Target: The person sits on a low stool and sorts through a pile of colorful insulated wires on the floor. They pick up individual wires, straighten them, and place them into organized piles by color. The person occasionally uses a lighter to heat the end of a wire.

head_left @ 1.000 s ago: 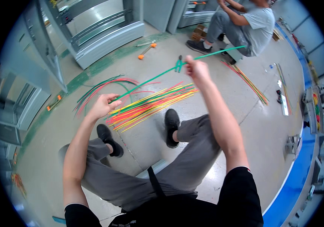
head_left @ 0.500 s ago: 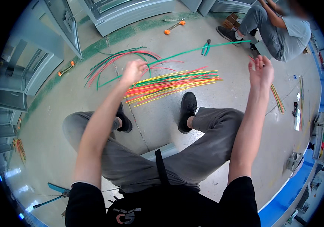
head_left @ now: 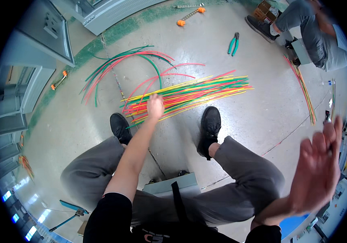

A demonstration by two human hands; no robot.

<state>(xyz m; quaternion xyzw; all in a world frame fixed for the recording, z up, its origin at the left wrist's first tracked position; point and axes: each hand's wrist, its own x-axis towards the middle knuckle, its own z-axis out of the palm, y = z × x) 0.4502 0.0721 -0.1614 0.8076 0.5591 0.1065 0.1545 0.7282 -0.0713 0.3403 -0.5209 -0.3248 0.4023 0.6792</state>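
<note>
On the floor in front of my feet lies a loose bundle of thin red, yellow and green flexible tubes (head_left: 198, 93). My left hand (head_left: 155, 107) is over the bundle's left part, its fingers curled and blurred; whether they grip a tube is hidden. A green tube (head_left: 135, 124) sticks out from the bundle's near left end, close to that hand. My right hand (head_left: 317, 170) is raised at the right, close to the camera, slightly blurred. Its fingers are stretched out and nothing shows in them.
Curved green and red tubes (head_left: 112, 65) lie at the far left of the bundle. Green-handled pliers (head_left: 233, 44) rest beyond it. More tubes (head_left: 301, 89) lie at the right, near a seated person (head_left: 303, 20). Grey cabinets (head_left: 39, 77) line the left. A grey box (head_left: 169, 186) is between my legs.
My left hand has come down and nearer onto the bundle. The long green tube it held no longer stretches across to the right. My right hand has moved right and closer to the camera.
</note>
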